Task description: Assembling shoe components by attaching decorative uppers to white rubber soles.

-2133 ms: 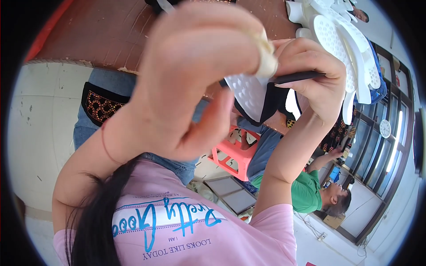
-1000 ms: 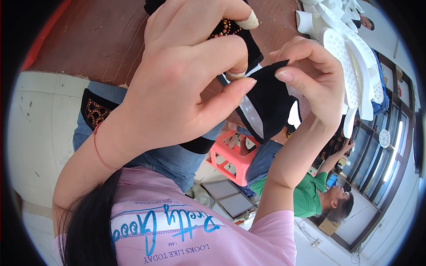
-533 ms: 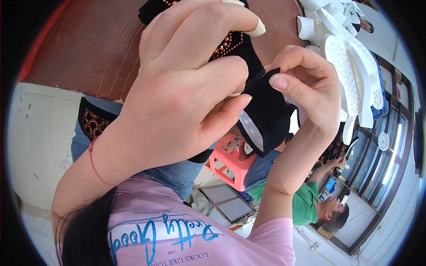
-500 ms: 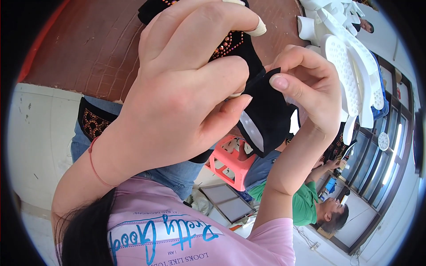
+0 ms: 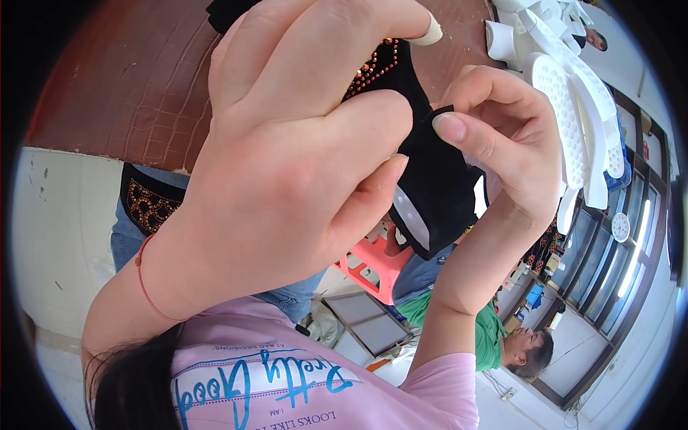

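Between my two hands hangs a black shoe upper point(image 5: 444, 179), with rows of copper-coloured rhinestones on its upper part and a pale lining showing at its lower edge. My left hand point(image 5: 301, 150) is closed over its left side, thumb and curled fingers together; the exact grip is hidden behind the fingers. Beige tape wraps one left fingertip. My right hand point(image 5: 512, 132) pinches a small folded edge at the upper's right side between thumb and forefinger. Another black piece with a copper pattern point(image 5: 150, 204) lies on my jeans, beside my left forearm.
A brown leather-patterned table top point(image 5: 115, 100) lies beyond my hands. White shoe soles point(image 5: 562, 107) are heaped at the right. Past my right forearm are a coral plastic stool point(image 5: 380, 269) and a person in green point(image 5: 491, 340). Another person's head point(image 5: 595, 39) shows at the far right.
Both hands still grip the upper and have shifted only slightly, the right one a little up and rightward. The person in green has lowered an arm that was raised.
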`<state>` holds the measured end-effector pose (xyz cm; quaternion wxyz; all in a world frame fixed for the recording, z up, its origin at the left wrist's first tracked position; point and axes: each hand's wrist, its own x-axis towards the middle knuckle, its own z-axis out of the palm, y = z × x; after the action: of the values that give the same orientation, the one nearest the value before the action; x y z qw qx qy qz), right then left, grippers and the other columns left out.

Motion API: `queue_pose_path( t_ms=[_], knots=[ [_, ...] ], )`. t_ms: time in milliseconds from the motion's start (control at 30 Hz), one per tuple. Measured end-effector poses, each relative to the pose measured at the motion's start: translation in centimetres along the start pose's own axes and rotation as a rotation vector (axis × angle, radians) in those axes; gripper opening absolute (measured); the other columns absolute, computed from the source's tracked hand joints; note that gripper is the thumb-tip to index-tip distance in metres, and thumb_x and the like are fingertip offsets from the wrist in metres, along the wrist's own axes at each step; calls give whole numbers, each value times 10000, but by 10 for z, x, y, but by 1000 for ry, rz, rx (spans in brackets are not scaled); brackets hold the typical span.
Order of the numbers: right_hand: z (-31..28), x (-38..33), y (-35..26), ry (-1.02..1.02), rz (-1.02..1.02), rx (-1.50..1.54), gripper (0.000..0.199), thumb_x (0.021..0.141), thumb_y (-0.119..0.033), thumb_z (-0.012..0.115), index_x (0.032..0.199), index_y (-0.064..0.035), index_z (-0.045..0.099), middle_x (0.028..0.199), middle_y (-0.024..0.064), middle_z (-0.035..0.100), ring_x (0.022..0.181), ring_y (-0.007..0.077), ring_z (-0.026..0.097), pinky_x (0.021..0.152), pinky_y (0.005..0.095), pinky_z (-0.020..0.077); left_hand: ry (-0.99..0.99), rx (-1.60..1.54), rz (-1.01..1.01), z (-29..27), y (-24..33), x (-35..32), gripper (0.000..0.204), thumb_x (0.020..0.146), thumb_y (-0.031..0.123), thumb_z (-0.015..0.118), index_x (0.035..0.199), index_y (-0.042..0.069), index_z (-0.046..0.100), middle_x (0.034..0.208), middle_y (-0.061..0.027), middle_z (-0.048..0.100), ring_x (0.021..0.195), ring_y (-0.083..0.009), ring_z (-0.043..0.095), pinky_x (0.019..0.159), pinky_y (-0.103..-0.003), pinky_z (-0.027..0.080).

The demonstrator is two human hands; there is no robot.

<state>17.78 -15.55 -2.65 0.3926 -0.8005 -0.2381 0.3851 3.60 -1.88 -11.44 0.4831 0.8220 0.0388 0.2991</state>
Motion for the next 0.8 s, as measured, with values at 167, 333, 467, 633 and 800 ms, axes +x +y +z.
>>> queue_pose_path(
  t_ms=[167,333,467,633,800],
  knots=[
    [0,-1,0,-3,41,-19,114,747,27,690,831,1,617,767,36,596,585,57,434,518,144,317,-27,42,16,-2,3,2,48,705,60,633,686,70,590,1184,-159,569,1108,-314,493,1011,-435,363],
    [8,-3,-2,9,58,31,83,774,-1,677,831,-9,616,759,31,591,593,47,442,517,140,314,-45,93,67,-6,2,0,69,712,44,614,773,71,632,1214,-144,566,1143,-311,487,1029,-439,353],
    [12,-8,-11,40,98,4,58,811,-42,651,855,-11,629,760,25,599,619,52,462,541,148,340,-67,135,150,-7,0,-6,149,721,31,596,849,82,654,1251,-125,558,1188,-309,476,1053,-441,337],
    [25,-25,-11,298,-21,-295,166,877,-145,603,975,-17,643,827,35,628,726,95,524,648,199,409,-127,179,284,-6,-12,-9,251,733,15,572,944,95,681,1297,-100,549,1245,-306,463,1083,-445,317],
    [49,-36,-6,538,-160,-772,293,889,-196,593,1118,-14,609,983,101,616,907,182,547,798,280,432,-187,217,375,-8,-15,-6,283,763,23,567,1007,102,686,1316,-89,549,1277,-301,454,1098,-445,304]
  ],
)
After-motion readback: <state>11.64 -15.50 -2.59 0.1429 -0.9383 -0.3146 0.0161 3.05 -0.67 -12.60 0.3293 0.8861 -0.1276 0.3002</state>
